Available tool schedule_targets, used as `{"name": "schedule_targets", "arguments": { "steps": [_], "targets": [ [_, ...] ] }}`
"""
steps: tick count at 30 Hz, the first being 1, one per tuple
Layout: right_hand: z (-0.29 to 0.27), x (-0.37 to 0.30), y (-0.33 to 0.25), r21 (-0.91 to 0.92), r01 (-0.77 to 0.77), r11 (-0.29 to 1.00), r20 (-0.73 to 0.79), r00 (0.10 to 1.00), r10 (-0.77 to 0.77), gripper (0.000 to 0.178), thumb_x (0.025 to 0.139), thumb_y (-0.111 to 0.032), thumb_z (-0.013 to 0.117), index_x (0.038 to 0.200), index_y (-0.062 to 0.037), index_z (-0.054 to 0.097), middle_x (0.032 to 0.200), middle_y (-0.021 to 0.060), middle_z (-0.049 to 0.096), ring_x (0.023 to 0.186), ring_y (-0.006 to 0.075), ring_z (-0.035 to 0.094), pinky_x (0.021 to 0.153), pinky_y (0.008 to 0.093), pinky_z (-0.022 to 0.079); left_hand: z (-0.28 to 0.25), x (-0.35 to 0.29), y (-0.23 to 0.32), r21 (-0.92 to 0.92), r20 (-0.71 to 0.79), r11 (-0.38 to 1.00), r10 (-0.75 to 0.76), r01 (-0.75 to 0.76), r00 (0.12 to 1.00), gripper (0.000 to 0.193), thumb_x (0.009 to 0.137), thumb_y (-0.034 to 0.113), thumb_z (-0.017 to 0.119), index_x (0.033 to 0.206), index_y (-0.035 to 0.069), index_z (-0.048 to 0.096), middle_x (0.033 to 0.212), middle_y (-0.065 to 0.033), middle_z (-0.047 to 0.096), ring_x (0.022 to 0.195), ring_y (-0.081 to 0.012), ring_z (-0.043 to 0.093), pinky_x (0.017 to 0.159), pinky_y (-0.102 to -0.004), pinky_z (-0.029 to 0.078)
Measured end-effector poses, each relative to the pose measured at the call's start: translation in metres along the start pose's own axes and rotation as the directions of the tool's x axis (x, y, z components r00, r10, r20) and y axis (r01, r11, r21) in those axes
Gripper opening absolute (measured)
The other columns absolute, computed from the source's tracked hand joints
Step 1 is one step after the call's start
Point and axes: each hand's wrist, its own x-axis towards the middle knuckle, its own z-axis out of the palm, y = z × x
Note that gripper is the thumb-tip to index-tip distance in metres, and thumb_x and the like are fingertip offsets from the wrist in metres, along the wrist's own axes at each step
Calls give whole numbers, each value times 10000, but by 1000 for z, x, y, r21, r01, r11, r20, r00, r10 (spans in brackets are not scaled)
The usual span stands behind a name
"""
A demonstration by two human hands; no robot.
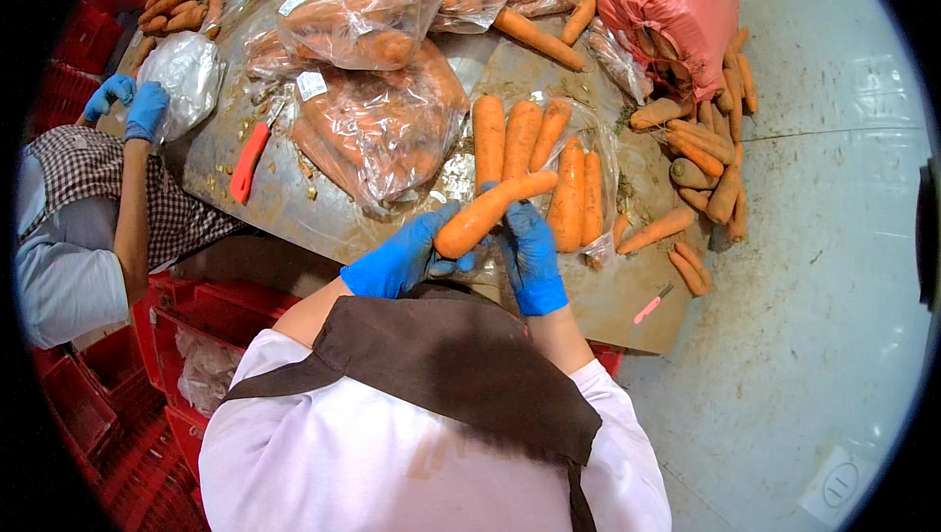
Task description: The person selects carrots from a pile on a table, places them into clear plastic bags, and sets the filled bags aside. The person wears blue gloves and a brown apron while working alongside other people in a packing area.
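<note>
Both my hands wear blue gloves and together hold one large carrot [487, 213] just above the metal table [294, 204]. My left hand [400, 260] grips its thick lower end. My right hand [532, 253] holds it near the middle, from the right. Right behind the carrot lies an open clear bag [600, 155] with several carrots [529, 145] laid side by side on it.
Filled clear bags of carrots [377, 91] cover the table's far side. Loose carrots [701, 160] spill from a pink sack [671, 3] at right. A red-handled knife [248, 162] and a small pink knife [651, 305] lie on the table. A co-worker's gloved hands [132, 103] touch a bag at left; red crates [88, 405] stand below.
</note>
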Motion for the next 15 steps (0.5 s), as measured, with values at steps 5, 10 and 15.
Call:
{"name": "schedule_targets", "arguments": {
  "steps": [5, 10, 15],
  "targets": [
    [5, -2, 6, 66, -8, 998, 56, 998, 4, 499, 823, -230, 605, 1222, 17, 436, 1153, 116, 528, 1045, 217, 516, 961, 329, 379, -12, 16, -4, 290, -74, 956, 58, -34, 996, 404, 925, 409, 388, 949, 40, 550, 716, -69, 597, 518, -117, 503, 436, -217, 380],
    [-76, 26, -15, -30, 136, 990, -214, 967, -139, 450, 819, -166, 571, 1213, 11, 444, 1159, 115, 524, 1049, 216, 506, 922, 325, 401, -35, 22, -14, 438, 4, 872, 240, -217, 971, 364, 911, 358, 467, 899, 14, 585, 729, -59, 611, 580, -109, 525, 527, -228, 418],
    [-165, 36, -64, -647, 261, 717, -351, 732, -584, 431, 833, -166, 562, 1198, 35, 451, 1128, 124, 543, 1021, 226, 519, 868, 340, 426, -45, 29, -15, 423, -12, 864, 306, -273, 952, 264, 901, 280, 496, 927, 33, 583, 776, -38, 596, 662, -107, 526, 601, -231, 434]
  ]
}}
